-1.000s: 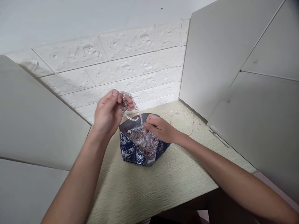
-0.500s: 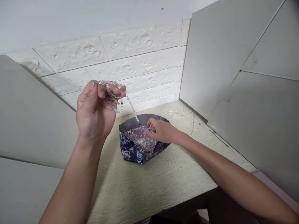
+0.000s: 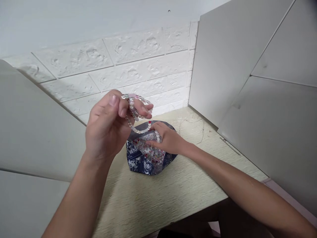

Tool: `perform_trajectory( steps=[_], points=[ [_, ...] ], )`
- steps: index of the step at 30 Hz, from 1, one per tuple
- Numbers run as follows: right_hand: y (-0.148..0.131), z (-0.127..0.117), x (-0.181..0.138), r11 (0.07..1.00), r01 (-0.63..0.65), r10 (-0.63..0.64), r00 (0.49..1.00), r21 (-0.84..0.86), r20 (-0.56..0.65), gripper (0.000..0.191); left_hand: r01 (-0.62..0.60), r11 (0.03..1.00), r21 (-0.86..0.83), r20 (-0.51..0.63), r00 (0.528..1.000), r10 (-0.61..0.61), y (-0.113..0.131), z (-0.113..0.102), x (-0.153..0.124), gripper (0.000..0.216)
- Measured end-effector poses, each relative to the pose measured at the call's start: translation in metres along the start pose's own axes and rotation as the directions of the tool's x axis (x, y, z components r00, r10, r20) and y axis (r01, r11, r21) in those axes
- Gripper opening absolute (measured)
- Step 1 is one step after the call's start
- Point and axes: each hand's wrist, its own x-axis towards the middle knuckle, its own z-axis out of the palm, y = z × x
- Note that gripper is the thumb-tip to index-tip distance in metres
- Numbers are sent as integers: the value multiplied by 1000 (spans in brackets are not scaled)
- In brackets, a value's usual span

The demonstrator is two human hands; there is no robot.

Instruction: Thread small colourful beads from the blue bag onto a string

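A pale wood-grain surface (image 3: 160,201) fills the lower middle of the view, boxed in by a white faux-brick wall panel (image 3: 138,66) behind and smooth grey panels (image 3: 250,66) to the right of it. At its centre sits a fabric pouch (image 3: 141,163), printed navy and white and lined in grey, and all places here are told from it. A loose tangle of thin thread (image 3: 192,127) lies on the surface just beyond it to the right. Inside the pouch is a heap of small mixed beads (image 3: 146,145), mostly silvery with red and pink among them.

The left hand (image 3: 106,129) is raised above the pouch's near left edge, fingers curled together and clamped on looped coils of a strand of clear beads (image 3: 132,110). The strand sags from there towards the pouch's mouth, ending at the right hand (image 3: 165,138), which is curved over the heap. Whether that hand pinches the strand, I cannot tell. Gathering the coils snugly in the left hand looks wise, since a slack loop could snag or spill the loose beads.
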Motion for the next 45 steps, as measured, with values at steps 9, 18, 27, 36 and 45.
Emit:
perform_trajectory(
  steps=[9, 18, 27, 36, 45],
  points=[
    [-9, -10, 4, 805, -25, 40, 999, 593, -12, 23, 76, 996, 52, -70, 995, -72, -9, -4, 2, 33],
    [-13, -14, 4, 745, 57, -8, 997, 664, -77, 20, 307, 952, 2, -13, 952, -307, -14, -7, 3, 31],
    [-6, -16, 2, 796, 17, -16, 1000, 605, -6, 38, 244, 935, -256, -189, 936, -296, -12, -11, 8, 36],
    [-13, -15, 4, 781, 70, -48, 997, 621, -53, 25, 418, 881, 220, 114, 886, -449, -32, -21, 2, 29],
    [-12, -21, 6, 732, 100, -82, 995, 674, -58, 22, 302, 821, 484, 203, 874, -441, -32, -21, 3, 31]
  ],
)
